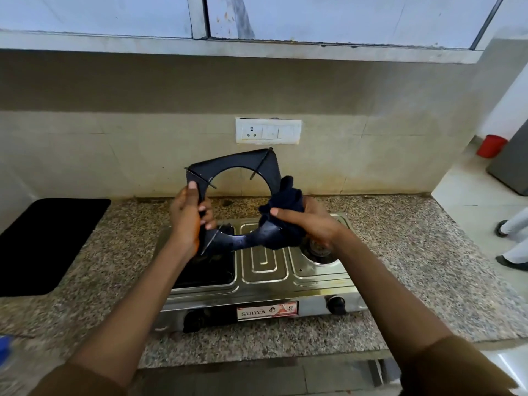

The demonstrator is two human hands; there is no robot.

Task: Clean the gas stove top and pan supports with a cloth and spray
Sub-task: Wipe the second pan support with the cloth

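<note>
Nearest: granite tabletop (400, 267), front edge at the bottom of view. Blurred blue object (5, 345) at the lower left edge; identity not determinable, possibly the spray.

On the tabletop: steel two-burner gas stove (264, 270), control knob (336, 304) and brand label on the front face. Right burner (317, 248) exposed, no support over it. Left bay dark; whether a second support sits there is not clear.

Above the stove, clear of the steel top: black pan support (228, 201), square frame with round opening, tilted up toward the camera.

Left hand (190, 218): fingers clenched round the left edge of the frame, thumb on the front face, steadying it.

Right hand (307, 224): fingers grasping the bunched dark cloth (285, 207), pressed against the right side and lower rim of the frame.

Beyond: black mat (45, 244) at left on the tabletop, wall socket plate (268, 131) behind, red container (491, 145) on the floor at far right.

Step in hand, by judgement: wiping of the removed pan support.

Next move, by judgement: rotate the frame in the left grip to present unwiped sides and the thin prongs; work the cloth round each prong without snagging; then reseat squarely over the right burner. Stove top wipe likely still pending.
</note>
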